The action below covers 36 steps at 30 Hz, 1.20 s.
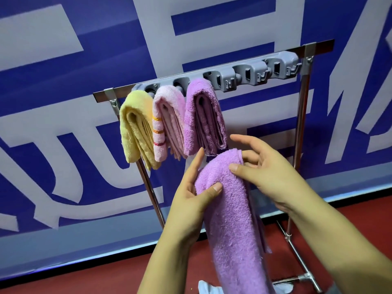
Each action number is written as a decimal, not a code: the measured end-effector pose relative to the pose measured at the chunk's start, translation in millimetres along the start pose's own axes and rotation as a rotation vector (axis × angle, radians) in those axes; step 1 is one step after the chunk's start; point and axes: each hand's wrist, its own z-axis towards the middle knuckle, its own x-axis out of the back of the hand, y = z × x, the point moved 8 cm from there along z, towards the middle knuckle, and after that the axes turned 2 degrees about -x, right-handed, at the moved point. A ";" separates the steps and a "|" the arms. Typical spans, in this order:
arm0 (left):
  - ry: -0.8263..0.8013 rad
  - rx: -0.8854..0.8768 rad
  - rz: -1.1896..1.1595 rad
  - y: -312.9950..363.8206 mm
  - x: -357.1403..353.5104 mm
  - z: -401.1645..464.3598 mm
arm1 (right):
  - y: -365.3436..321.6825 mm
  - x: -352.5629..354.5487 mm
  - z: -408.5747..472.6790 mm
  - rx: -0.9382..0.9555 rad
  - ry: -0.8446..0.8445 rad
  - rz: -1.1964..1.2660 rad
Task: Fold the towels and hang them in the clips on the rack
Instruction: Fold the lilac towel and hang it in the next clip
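From the head camera, the left hand (192, 195) pinched the folded purple towel (231, 213) near its top while the right hand (257, 166) rested on it, fingers spread. It hung just below three towels already clipped on the rack (214, 70). Keeping the fold tight would likely help it enter the next free clip (224, 81).
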 end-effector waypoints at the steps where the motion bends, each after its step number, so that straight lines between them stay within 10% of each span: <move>1: -0.009 0.009 -0.005 0.0 -1.1 -0.8 | -1.0 1.3 -1.5 0.023 0.007 -0.032; 19: -0.022 0.031 -0.086 8.3 1.0 -2.8 | 6.6 -8.6 -2.2 0.016 -0.169 0.057; 36: 0.091 -0.086 -0.014 22.9 1.5 4.4 | -4.0 4.4 2.4 0.091 0.022 0.251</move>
